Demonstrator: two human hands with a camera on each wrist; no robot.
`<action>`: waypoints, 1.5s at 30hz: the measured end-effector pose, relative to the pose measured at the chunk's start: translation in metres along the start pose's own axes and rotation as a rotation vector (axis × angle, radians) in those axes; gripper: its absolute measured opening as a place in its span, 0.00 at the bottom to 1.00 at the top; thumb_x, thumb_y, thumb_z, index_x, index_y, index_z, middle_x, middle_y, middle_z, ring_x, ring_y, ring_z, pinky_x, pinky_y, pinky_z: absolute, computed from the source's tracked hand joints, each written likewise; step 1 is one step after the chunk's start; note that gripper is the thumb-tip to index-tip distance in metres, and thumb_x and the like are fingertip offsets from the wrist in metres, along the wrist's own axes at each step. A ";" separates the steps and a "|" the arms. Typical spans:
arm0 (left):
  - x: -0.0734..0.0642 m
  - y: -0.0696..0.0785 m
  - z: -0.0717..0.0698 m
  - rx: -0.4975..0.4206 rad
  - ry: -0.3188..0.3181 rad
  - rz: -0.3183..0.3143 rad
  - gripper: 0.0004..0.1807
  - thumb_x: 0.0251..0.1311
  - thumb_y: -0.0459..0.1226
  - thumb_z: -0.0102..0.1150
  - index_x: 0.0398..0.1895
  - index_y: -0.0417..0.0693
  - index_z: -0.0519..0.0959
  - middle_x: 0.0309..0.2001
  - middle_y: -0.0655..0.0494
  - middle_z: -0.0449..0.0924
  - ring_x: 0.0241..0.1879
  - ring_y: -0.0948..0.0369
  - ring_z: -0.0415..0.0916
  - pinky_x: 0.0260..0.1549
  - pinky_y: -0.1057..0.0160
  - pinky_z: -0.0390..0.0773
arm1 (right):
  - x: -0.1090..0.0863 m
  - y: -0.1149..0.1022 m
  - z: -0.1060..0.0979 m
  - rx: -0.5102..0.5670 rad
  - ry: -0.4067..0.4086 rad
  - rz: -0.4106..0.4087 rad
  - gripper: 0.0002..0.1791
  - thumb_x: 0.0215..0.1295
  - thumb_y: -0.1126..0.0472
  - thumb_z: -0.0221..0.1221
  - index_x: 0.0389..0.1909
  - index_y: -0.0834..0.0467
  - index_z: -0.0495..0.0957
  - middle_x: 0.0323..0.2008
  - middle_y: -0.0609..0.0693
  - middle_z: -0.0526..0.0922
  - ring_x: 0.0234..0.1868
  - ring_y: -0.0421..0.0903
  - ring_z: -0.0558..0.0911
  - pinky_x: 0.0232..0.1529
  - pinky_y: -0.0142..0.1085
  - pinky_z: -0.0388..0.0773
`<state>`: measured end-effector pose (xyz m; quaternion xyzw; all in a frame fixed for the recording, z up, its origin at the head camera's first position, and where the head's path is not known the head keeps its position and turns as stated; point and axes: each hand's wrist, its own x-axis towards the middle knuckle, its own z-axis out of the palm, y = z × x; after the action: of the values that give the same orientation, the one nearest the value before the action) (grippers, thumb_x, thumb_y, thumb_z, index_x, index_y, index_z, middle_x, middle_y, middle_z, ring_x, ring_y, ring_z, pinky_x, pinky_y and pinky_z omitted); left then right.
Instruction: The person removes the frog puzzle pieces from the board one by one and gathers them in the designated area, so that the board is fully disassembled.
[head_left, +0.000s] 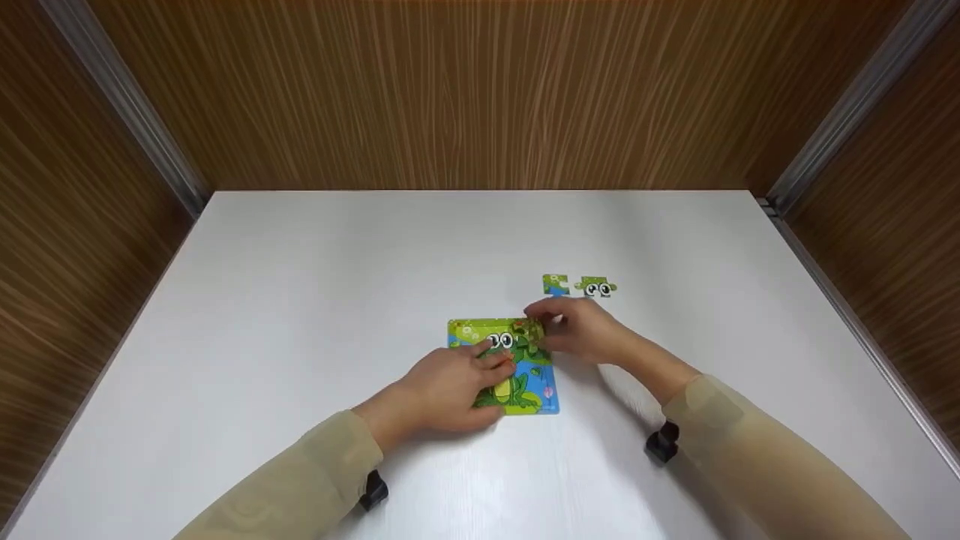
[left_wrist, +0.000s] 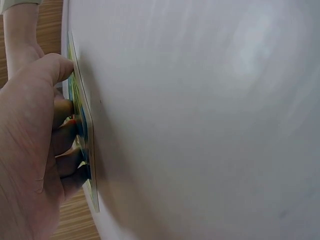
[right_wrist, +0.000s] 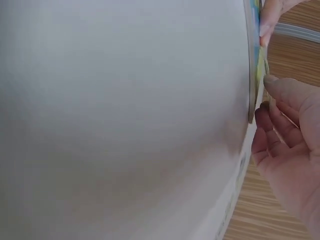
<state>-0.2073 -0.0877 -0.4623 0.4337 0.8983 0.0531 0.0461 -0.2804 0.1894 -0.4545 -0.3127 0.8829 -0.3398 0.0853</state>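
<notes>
A frog jigsaw puzzle board (head_left: 536, 375) in green and blue lies on the white table. Across its left part rests my left hand (head_left: 454, 386), fingers spread over the frog picture. In the left wrist view its thumb touches the board's edge (left_wrist: 92, 150) while the fingertips press on the face. At the upper right corner of the board, my right hand (head_left: 589, 330) pinches a puzzle piece (head_left: 535, 330) between thumb and fingers. That piece (right_wrist: 266, 67) appears thin and edge-on in the right wrist view, tilted up from the board; the fingers partly hide it.
Two loose puzzle pieces lie beyond the right hand: a green and blue corner piece (head_left: 555, 285) and one with the frog's eyes (head_left: 597, 287). Wood-grain panels (head_left: 480, 97) wall the table (head_left: 300, 285) at the back and sides.
</notes>
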 end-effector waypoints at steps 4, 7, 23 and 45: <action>0.000 -0.001 0.000 0.004 0.015 0.016 0.36 0.75 0.58 0.47 0.80 0.51 0.70 0.77 0.53 0.68 0.76 0.43 0.66 0.67 0.46 0.75 | -0.003 0.004 -0.017 -0.003 0.035 0.013 0.24 0.68 0.69 0.69 0.64 0.63 0.82 0.58 0.55 0.87 0.58 0.55 0.85 0.55 0.52 0.83; 0.000 -0.001 0.000 0.002 0.004 0.012 0.37 0.75 0.58 0.46 0.81 0.52 0.68 0.78 0.54 0.66 0.77 0.44 0.64 0.68 0.46 0.74 | -0.008 0.011 -0.032 0.006 0.084 0.027 0.23 0.68 0.70 0.68 0.63 0.61 0.82 0.58 0.55 0.86 0.58 0.55 0.85 0.54 0.53 0.82; -0.002 0.000 0.001 -0.010 -0.006 0.001 0.37 0.75 0.59 0.45 0.81 0.53 0.67 0.79 0.55 0.65 0.78 0.45 0.62 0.69 0.46 0.73 | -0.037 0.068 -0.099 0.021 0.203 0.186 0.23 0.73 0.71 0.63 0.67 0.64 0.79 0.64 0.59 0.83 0.66 0.59 0.80 0.56 0.40 0.77; -0.002 0.000 0.002 -0.003 -0.009 -0.009 0.37 0.76 0.60 0.46 0.81 0.55 0.67 0.79 0.57 0.65 0.78 0.46 0.63 0.70 0.48 0.71 | -0.051 0.115 -0.104 0.072 0.175 0.377 0.25 0.75 0.69 0.61 0.71 0.66 0.74 0.70 0.65 0.76 0.73 0.64 0.72 0.70 0.59 0.71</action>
<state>-0.2057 -0.0886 -0.4646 0.4298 0.9000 0.0525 0.0509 -0.3343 0.3431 -0.4545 -0.1082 0.9170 -0.3752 0.0814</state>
